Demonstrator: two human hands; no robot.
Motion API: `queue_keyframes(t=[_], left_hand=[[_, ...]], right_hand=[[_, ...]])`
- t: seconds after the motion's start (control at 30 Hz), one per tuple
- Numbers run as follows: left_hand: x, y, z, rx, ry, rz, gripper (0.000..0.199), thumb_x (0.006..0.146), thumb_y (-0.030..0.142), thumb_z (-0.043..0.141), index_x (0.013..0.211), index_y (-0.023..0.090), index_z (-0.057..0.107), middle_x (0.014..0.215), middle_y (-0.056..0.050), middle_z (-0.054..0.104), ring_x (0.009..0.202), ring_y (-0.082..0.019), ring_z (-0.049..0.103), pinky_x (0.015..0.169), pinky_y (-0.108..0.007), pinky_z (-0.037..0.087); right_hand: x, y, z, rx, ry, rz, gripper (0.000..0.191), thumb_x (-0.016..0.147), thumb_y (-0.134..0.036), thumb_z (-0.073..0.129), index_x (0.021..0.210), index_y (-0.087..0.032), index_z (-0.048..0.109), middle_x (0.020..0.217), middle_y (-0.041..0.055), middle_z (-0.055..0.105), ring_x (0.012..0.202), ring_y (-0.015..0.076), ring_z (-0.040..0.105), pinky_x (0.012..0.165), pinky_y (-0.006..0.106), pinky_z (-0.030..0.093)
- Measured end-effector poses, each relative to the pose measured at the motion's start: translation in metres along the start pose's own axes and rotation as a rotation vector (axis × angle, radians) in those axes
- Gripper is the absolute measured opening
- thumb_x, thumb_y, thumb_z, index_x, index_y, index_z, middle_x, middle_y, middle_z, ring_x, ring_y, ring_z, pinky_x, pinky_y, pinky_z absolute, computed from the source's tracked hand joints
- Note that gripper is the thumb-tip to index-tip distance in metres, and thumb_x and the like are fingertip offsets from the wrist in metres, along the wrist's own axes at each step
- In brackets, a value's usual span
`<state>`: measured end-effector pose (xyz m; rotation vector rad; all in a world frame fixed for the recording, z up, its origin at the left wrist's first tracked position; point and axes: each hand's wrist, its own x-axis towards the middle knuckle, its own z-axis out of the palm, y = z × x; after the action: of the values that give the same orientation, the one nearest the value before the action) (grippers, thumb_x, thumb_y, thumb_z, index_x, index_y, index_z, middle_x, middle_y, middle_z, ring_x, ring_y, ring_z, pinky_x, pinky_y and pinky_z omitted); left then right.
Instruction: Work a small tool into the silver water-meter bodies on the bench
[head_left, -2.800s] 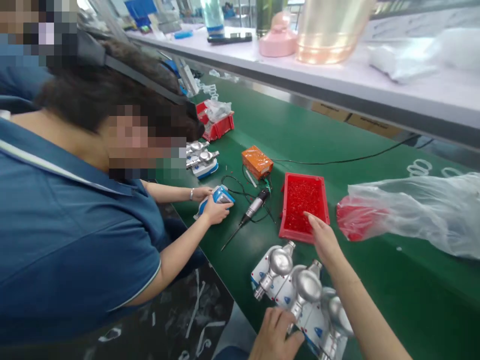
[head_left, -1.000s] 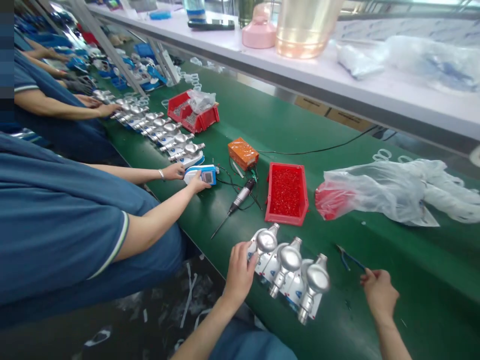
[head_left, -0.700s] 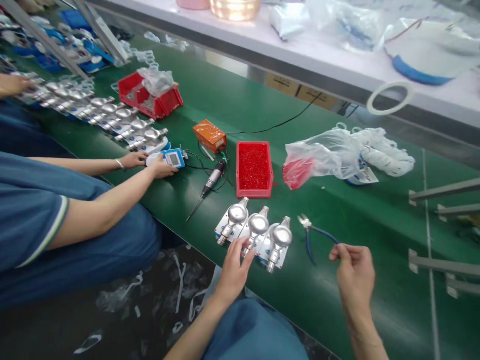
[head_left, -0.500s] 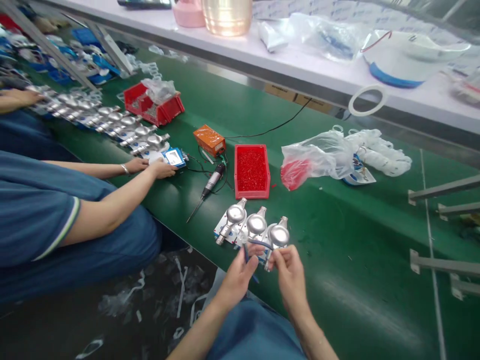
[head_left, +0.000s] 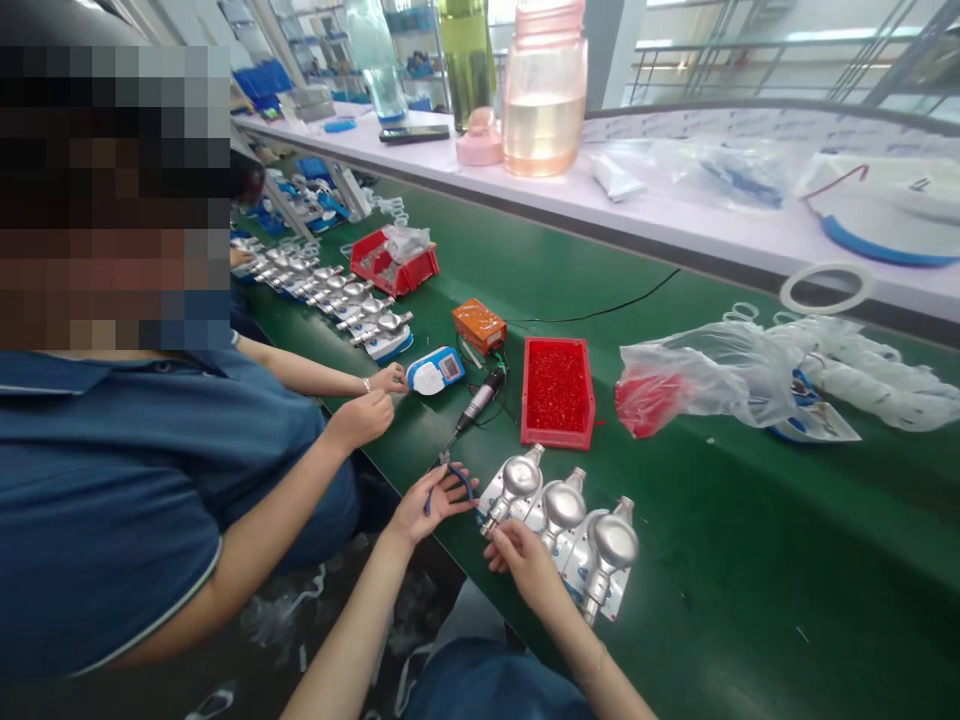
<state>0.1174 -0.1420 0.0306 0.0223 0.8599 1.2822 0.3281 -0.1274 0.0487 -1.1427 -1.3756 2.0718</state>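
Observation:
My left hand (head_left: 429, 502) holds small blue-handled pliers (head_left: 448, 477) out over the belt's near edge, palm up, fingers loosely spread around the handles. My right hand (head_left: 519, 558) rests on the near end of the leftmost of three silver and white devices (head_left: 562, 520) lying side by side on the green belt (head_left: 750, 540). A red tray of small red parts (head_left: 556, 390) sits just beyond the devices.
A co-worker in a blue shirt sits at my left, hands (head_left: 371, 405) near a blue and white device (head_left: 435, 371). A power screwdriver (head_left: 474, 402), an orange box (head_left: 478, 325), a red bin (head_left: 395, 265) and clear plastic bags (head_left: 750, 375) lie on the belt. Bottles stand on the white shelf (head_left: 675, 215).
My right hand took the pliers from the belt at the right and passed them to my left hand, which has carried them left. My right hand has dropped onto the leftmost device.

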Motion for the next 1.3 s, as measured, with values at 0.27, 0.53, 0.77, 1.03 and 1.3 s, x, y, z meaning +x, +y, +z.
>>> queue_keyframes(t=[0.27,0.53,0.77,1.03,1.3], left_hand=[[0.025,0.039,-0.046,0.165,-0.006,0.017,0.035,0.085,0.030,0.043,0.117,0.016,0.049,0.103,-0.013,0.061,0.098,-0.029,0.059,0.086,-0.058,0.042],[0.050,0.056,-0.098,0.315,0.290,0.112,0.043,0.070,0.021,0.063,0.113,0.023,0.054,0.110,-0.007,0.061,0.092,-0.022,0.060,0.072,-0.041,0.052],[0.063,0.064,-0.106,0.383,0.441,0.097,0.048,0.057,0.006,0.067,0.101,0.025,0.061,0.114,-0.004,0.059,0.104,-0.025,0.054,0.070,-0.036,0.053],[0.075,0.073,-0.077,0.345,0.346,0.235,0.045,0.069,0.013,0.064,0.112,0.022,0.055,0.124,-0.008,0.053,0.113,-0.022,0.050,0.085,-0.037,0.048],[0.061,0.017,-0.066,0.491,0.239,0.074,0.039,0.071,0.028,0.066,0.108,0.019,0.057,0.109,-0.011,0.062,0.090,-0.018,0.062,0.074,-0.029,0.049]], right_hand=[[-0.010,0.023,-0.044,-0.010,0.166,0.121,0.041,0.073,-0.060,0.054,0.073,-0.019,0.053,0.065,0.0024,0.063,0.056,0.0152,0.056,0.054,0.027,0.040],[-0.006,0.042,-0.062,-0.020,0.284,0.209,0.041,0.070,-0.060,0.056,0.073,-0.019,0.055,0.062,0.0019,0.063,0.054,0.0153,0.055,0.052,0.027,0.038],[0.001,0.043,-0.063,-0.015,0.285,0.232,0.041,0.068,-0.060,0.057,0.071,-0.020,0.053,0.055,-0.0003,0.059,0.050,0.0145,0.052,0.050,0.026,0.036],[-0.001,0.035,-0.060,-0.051,0.290,0.234,0.044,0.066,-0.064,0.056,0.068,-0.020,0.053,0.054,0.0002,0.059,0.050,0.0157,0.052,0.050,0.027,0.037],[-0.022,0.013,-0.090,-0.058,0.591,0.180,0.041,0.070,-0.056,0.058,0.086,-0.018,0.058,0.070,0.0030,0.063,0.065,0.0194,0.058,0.064,0.030,0.047]])
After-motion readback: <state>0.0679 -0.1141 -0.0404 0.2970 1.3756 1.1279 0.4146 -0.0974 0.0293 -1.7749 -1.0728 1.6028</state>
